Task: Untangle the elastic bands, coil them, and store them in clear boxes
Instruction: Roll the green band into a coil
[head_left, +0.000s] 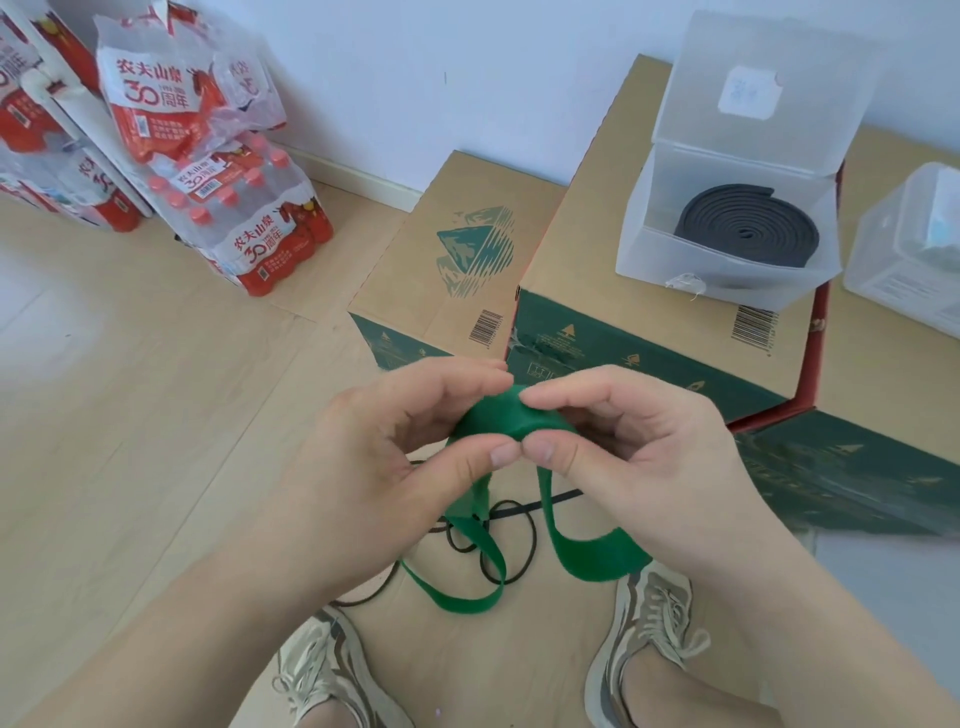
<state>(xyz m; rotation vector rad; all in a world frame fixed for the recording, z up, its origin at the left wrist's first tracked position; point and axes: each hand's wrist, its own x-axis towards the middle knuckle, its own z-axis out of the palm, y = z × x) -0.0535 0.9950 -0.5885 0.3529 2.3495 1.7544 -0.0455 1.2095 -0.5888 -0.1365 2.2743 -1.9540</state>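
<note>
A wide green elastic band (498, 421) is pinched between both hands at chest height. My left hand (395, 452) grips its left part and my right hand (634, 441) grips its right part, thumbs nearly touching. Two green tails hang down toward the floor. Thin dark elastic bands (511, 540) lie looped on the cardboard below. An open clear box (727, 234) on the large carton holds a coiled black band (748, 228).
A second clear box (909, 249) stands at the far right. Two cardboard cartons (457, 260) sit ahead of me. Packs of red-labelled water bottles (239, 208) stand at the back left by the wall. My two shoes (332, 670) are at the bottom.
</note>
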